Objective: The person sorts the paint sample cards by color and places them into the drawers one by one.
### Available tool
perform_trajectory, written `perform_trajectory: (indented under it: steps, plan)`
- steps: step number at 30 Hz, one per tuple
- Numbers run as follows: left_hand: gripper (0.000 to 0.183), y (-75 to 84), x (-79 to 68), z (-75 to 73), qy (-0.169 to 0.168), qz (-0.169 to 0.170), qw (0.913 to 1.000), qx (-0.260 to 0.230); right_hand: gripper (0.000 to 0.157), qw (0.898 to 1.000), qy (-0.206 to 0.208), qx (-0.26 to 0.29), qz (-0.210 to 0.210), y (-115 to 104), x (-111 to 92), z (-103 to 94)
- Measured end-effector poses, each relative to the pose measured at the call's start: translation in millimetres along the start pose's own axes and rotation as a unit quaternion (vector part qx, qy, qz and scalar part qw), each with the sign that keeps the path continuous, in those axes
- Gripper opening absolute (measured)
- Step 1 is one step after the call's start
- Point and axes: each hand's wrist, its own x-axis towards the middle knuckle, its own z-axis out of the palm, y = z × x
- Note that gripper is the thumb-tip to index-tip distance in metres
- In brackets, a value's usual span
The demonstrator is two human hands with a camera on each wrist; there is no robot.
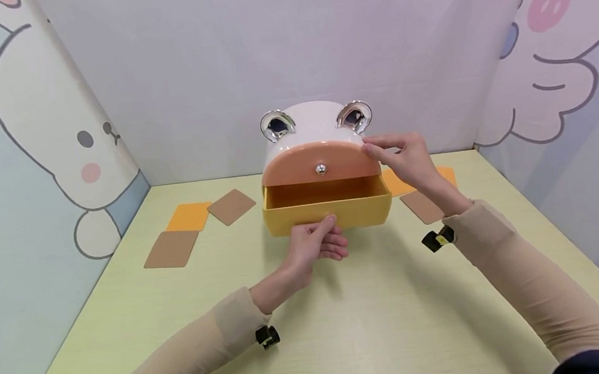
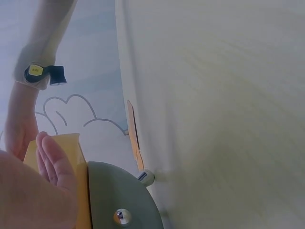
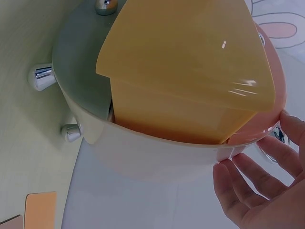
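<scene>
In the head view, a frog-shaped box [image 1: 316, 124] is seen at the centre, its yellow drawer [image 1: 353, 213] pulled partly out below a pink panel [image 1: 297, 164]. The drawer's front is touched by the left hand [image 1: 311, 249]; whether anything is pinched there cannot be told. The box's upper-right edge is held by the right hand [image 1: 407, 158]. Brown and orange cards [image 1: 171, 249] are spread at left and right.

In the left wrist view, the left hand is shown at lower left, before the drawer, with a green panel [image 2: 121, 191] at bottom centre.

In the right wrist view, the box's rim is held at lower right between thumb and fingertips.
</scene>
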Motion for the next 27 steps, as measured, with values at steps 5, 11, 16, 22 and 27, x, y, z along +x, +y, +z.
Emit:
perform_trajectory:
  steps: [5, 11, 16, 22, 27]
  plan:
    - [0.04, -1.2, -3.6, 0.9, -0.005, 0.0, 1.0, -0.005, 0.037, 1.0, -0.002, -0.003, 0.003, 0.5, 0.0, -0.3]
    - [0.04, -2.2, -8.5, 2.2, -0.008, -0.002, 1.0, -0.005, 0.036, 1.0, -0.003, -0.002, 0.002, 1.3, -0.6, 0.0]
    - [0.041, -2.8, -12.7, 3.6, -0.011, -0.008, 0.9999, -0.007, 0.036, 1.0, -0.003, -0.001, 0.001, 1.7, -1.3, 0.6]
    - [0.037, -3.1, -15.6, 5.1, -0.009, -0.008, 0.9999, -0.008, 0.037, 1.0, -0.004, -0.002, 0.007, 0.9, -1.4, 0.2]
    - [0.036, -2.2, -17.8, 5.8, -0.011, -0.008, 0.9999, -0.008, 0.038, 1.0, -0.007, -0.001, 0.007, -0.1, -0.9, -0.3]
